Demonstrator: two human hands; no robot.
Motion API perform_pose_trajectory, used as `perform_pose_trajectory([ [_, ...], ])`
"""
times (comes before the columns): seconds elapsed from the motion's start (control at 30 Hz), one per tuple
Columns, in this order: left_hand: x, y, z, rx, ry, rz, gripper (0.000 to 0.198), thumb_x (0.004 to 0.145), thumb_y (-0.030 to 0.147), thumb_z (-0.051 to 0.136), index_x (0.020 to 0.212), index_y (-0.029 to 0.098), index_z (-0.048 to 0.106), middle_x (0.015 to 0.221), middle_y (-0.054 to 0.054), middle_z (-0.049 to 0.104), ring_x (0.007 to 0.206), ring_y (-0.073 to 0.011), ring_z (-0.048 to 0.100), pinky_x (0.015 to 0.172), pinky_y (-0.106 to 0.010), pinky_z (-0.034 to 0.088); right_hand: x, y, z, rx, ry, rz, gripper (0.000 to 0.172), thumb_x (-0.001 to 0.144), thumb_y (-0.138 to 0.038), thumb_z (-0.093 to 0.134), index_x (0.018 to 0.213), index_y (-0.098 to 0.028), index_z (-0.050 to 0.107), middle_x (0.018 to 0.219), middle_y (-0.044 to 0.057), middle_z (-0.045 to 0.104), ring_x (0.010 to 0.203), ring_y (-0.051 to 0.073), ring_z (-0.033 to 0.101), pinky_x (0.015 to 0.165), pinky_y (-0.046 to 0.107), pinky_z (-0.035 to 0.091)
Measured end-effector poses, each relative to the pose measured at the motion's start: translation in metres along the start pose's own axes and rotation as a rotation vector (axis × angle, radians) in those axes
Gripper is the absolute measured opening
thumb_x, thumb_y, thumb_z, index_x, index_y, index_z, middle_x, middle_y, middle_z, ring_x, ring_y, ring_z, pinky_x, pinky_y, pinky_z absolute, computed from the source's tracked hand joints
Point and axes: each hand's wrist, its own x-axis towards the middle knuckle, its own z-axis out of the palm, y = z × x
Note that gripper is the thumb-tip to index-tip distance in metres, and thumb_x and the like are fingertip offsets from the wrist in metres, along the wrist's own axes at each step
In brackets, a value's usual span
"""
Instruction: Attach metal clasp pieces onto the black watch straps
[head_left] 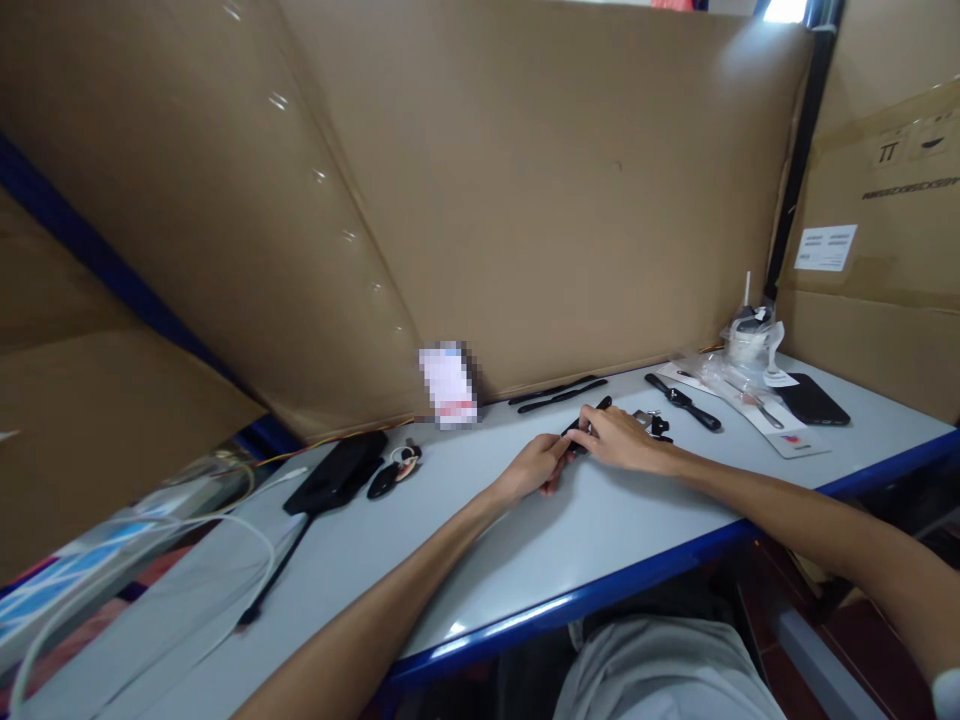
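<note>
On the grey table (465,560), before the cardboard wall (525,200), the left hand (534,468) and right hand (619,438) meet. Both pinch a small black strap piece (602,404) just above the tabletop. It looks mid-fitting, and further handling calls for fine, steady fingertip work.

The tabletop (525,560) carries two loose straps (561,393), one watch (682,402), one phone (814,400), one key fob (391,478) and one black case (337,472); two hands (534,468) (619,438) hold a third strap (602,404).
</note>
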Motion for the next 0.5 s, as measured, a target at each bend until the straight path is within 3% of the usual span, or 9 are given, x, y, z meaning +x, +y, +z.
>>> perform_pose_trajectory([
  [0.1,0.0009,-0.0011,0.0005,0.005,-0.005,0.009,0.038,0.095,0.051,0.046,0.075,0.018,0.051,0.039,0.01,0.036,0.029,-0.0099,0.04,0.034,-0.022,0.028,-0.0012,-0.0002,0.0013,-0.009,-0.038,0.003,0.014,0.091,-0.025,0.056,0.103,-0.019,0.063,0.088,0.006,0.071,0.081,0.02,0.064,0.063,0.026,0.032],
  [0.2,0.0014,0.0002,0.0003,0.003,-0.001,-0.024,0.038,0.096,0.049,0.044,0.075,0.018,0.051,0.039,0.01,0.036,0.028,-0.01,0.041,0.033,-0.021,0.027,-0.0022,0.0028,0.0009,0.006,-0.051,-0.08,0.03,0.082,-0.008,0.057,0.109,-0.02,0.06,0.087,0.004,0.07,0.082,0.019,0.063,0.065,0.025,0.033],
  [0.27,0.0008,0.0017,0.0,-0.002,0.002,-0.039,0.037,0.097,0.047,0.042,0.075,0.018,0.05,0.039,0.01,0.036,0.029,-0.0099,0.041,0.033,-0.021,0.026,-0.0021,0.0048,0.0013,0.014,-0.027,-0.092,0.029,0.083,-0.01,0.058,0.111,-0.02,0.059,0.087,0.004,0.07,0.082,0.018,0.063,0.065,0.025,0.033],
  [0.4,-0.0013,0.0033,-0.0001,-0.016,-0.007,-0.015,0.037,0.097,0.047,0.042,0.075,0.018,0.05,0.04,0.01,0.036,0.029,-0.0089,0.04,0.033,-0.02,0.027,0.0,0.0059,0.0035,0.05,-0.003,-0.041,0.02,0.089,-0.03,0.062,0.106,-0.019,0.062,0.083,0.004,0.07,0.078,0.018,0.062,0.064,0.025,0.034],
  [0.5,-0.0017,0.0031,0.0001,-0.008,-0.004,-0.026,0.036,0.096,0.046,0.043,0.075,0.018,0.05,0.04,0.01,0.036,0.029,-0.0093,0.041,0.033,-0.02,0.027,0.0027,0.0056,0.0034,0.179,-0.061,-0.018,0.014,0.084,-0.018,0.064,0.098,-0.019,0.066,0.078,0.001,0.068,0.072,0.014,0.061,0.063,0.023,0.037],
])
